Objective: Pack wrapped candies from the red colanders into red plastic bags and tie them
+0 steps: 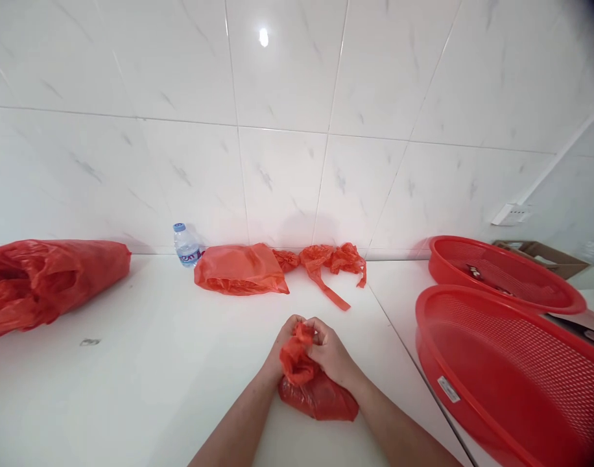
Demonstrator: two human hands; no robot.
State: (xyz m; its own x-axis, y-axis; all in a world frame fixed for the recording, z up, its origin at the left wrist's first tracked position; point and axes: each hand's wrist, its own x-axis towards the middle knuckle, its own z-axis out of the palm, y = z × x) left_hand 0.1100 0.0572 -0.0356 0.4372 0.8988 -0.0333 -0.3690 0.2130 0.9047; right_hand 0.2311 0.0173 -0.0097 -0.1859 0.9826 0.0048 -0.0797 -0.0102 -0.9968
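Observation:
A filled red plastic bag [321, 397] rests on the white table close to me, its contents hidden inside. The crumpled neck of the bag is gathered upward between both hands. My left hand [283, 340] is closed around the far left side of that neck, with its fingers partly hidden behind the plastic. On the right side, my right hand [332, 353] pinches the same bunched plastic between thumb and fingers. Beyond the hands, a flat stack of red bags [241, 269] and crumpled red bags [321, 259] lie along the wall.
A plastic water bottle [185, 245] with a blue cap stands by the tiled wall. A large red bundle of bags [58, 279] lies at the left. To the right are a red basket [496, 363], another red basket [521, 285] and a cardboard box [564, 259].

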